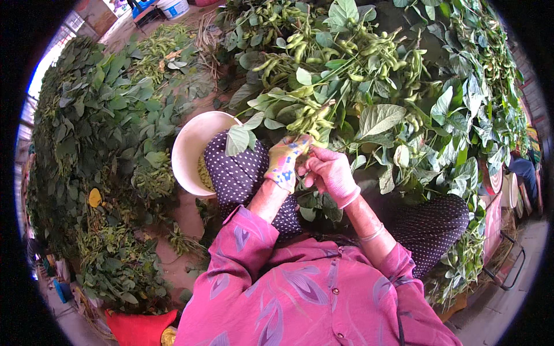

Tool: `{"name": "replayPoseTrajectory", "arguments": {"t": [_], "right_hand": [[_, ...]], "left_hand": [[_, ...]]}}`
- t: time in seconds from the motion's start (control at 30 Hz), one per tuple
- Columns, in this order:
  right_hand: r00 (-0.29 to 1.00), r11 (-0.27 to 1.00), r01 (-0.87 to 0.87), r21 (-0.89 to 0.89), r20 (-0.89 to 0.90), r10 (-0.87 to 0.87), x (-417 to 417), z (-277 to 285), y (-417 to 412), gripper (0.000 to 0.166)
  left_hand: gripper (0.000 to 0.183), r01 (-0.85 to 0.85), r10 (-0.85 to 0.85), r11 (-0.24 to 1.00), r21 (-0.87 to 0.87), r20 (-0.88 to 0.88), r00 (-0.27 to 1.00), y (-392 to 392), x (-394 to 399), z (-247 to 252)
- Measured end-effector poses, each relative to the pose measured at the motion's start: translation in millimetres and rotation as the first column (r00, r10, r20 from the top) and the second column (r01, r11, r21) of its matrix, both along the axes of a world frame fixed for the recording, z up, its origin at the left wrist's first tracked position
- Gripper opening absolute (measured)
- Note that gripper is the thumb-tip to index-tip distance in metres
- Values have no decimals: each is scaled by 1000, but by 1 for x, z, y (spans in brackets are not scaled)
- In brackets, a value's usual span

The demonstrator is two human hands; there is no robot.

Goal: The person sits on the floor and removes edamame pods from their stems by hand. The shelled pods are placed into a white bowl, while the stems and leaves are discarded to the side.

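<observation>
My left hand (pixel 285 162), in a yellow glove with a blue and pink pattern, grips a leafy soybean stalk with a cluster of green pods (pixel 310 120) above the fist. Close against it is my right hand (pixel 332 173), in a pink knit glove with the fingers curled. Whether a pod lies between the right fingertips is hidden. A white plastic bucket (pixel 186 149) stands left of my knee, which covers part of its opening. Small green beans (pixel 203 173) show inside it. Cut soybean plants with pods (pixel 372 52) are heaped just beyond my hands.
More soybean plants (pixel 99 112) form a large pile on the left. Another heap of foliage (pixel 467 99) rises at the right. A red cloth (pixel 140 326) lies at lower left, and a white pail (pixel 173 8) stands at the back. A dark metal frame (pixel 510 264) juts out at right.
</observation>
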State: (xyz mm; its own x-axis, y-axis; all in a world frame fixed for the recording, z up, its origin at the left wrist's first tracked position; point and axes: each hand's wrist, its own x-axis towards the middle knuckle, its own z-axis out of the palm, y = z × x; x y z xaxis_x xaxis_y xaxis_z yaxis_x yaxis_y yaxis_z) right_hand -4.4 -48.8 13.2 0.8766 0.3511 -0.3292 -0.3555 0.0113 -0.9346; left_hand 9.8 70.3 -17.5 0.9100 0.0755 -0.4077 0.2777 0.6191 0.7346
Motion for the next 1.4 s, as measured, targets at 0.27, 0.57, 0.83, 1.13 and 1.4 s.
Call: {"name": "replayPoseTrajectory", "arguments": {"t": [0.27, 0.57, 0.83, 1.13, 1.4], "right_hand": [[991, 966, 59, 251, -128, -27, 4, -21, 3, 18], [958, 990, 133, -48, 262, -116, 5, -23, 9, 14], [991, 951, 103, 290, -112, -73, 8, -15, -2, 12], [891, 955, 233, -186, 435, -133, -1, -31, 14, 24], [824, 908, 289, -301, 561, -76, 6, -40, 17, 23]], "left_hand": [[14, 153, -142, 984, -93, 111, 984, 11, -3, -12], [15, 127, -121, 936, 329, -39, 992, 1, 1, 5], [13, 152, -157, 985, 82, 56, 986, 8, -3, 9], [12, 45, -46, 999, 23, 20, 999, 8, 2, 0], [9, -28, 26, 999, 32, 70, 997, 6, 2, -3]]}}
